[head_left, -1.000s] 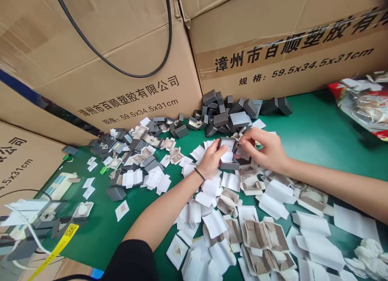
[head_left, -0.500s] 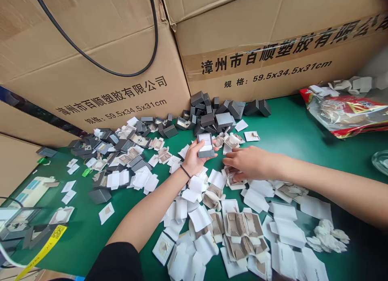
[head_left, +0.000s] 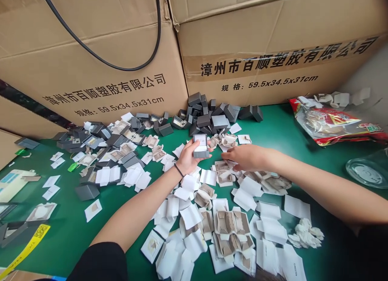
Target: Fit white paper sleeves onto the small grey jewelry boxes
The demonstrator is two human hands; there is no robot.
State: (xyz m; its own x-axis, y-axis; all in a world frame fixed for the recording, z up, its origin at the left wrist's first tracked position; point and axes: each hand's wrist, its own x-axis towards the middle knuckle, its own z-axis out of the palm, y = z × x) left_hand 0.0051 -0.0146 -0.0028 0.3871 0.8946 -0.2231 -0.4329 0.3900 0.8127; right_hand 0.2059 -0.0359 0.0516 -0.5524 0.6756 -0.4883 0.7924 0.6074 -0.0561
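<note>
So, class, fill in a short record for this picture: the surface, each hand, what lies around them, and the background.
Surface: green table
Left hand: holds a small open grey box, white lining showing
Right hand: palm down on the white card inserts; grip unclear
Behind the hands: pile of grey boxes
Background: cardboard cartons, black cable hanging across
Far right: red printed bag, glass dish

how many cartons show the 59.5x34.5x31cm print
2: the left carton at the back left and the right carton at the back right, both on the green table. More prints may be hidden.
</note>
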